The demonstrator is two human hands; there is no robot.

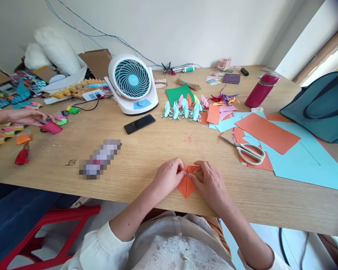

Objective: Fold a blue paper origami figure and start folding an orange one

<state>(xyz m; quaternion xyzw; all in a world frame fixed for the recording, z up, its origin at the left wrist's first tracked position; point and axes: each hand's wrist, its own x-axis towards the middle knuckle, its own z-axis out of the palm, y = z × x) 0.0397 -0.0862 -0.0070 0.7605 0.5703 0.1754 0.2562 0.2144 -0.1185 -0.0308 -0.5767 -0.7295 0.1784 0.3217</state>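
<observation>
A small piece of orange origami paper (186, 187), folded into a kite-like diamond with a crease down its middle, lies near the table's front edge. My left hand (170, 176) pinches its upper left side between thumb and fingers. On the opposite side, my right hand (210, 182) presses its thumb and fingers on the upper right of the same paper. Parts of its top edge are hidden by my fingers. Beyond my right hand, white-handled scissors (252, 153) rest on orange sheets. Several folded light-blue paper figures (185, 108) stand farther back.
A white fan (132, 84) and a black phone (139, 124) occupy the middle. At right are large blue sheets (307, 165), a magenta bottle (261, 90) and a teal bag (321, 107). A co-worker's hand (35, 117) holds a pink object (53, 127) at left.
</observation>
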